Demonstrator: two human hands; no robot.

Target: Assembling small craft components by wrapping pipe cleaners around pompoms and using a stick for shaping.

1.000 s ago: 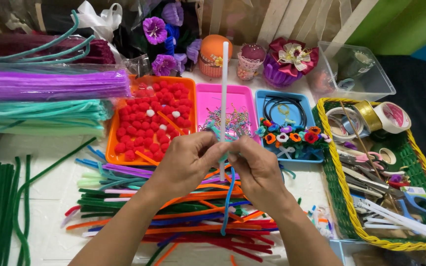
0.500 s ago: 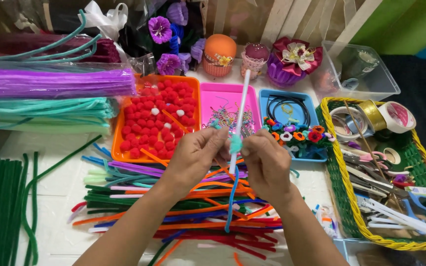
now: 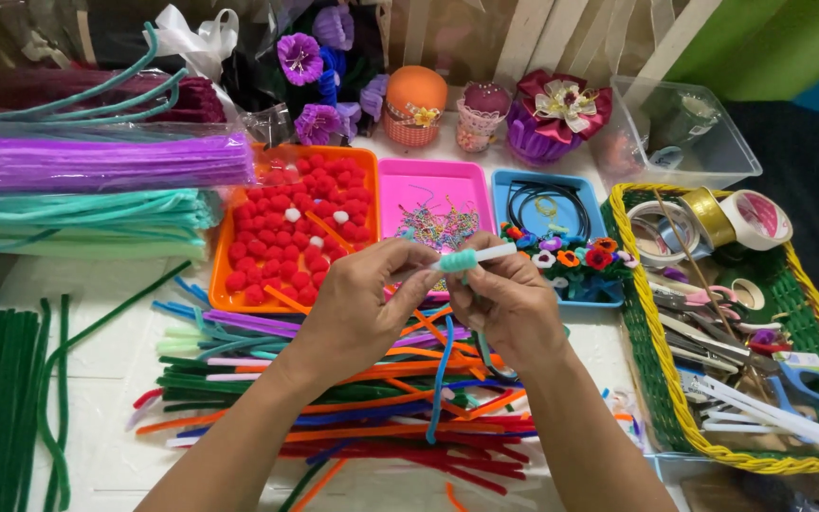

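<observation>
Red pompom tray (image 3: 291, 228), green basket (image 3: 646, 379) w/ tape rolls (image 3: 755, 218).

White table (image 3: 97, 351) — green wall (image 3: 760, 47), perhaps

- Bright, even overhead light; colours look saturated.
- Soft, short shadows under the forearms at 6 o'clock.
- Mild glare on the clear plastic box (image 3: 680, 133) at 1 o'clock.
- Focus sharp; slight wide-angle bending at the edges.

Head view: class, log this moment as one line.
left hand: grips white stick | right hand: winds teal fuzzy pipe cleaner | below: mixed pipe-cleaner pile
</observation>
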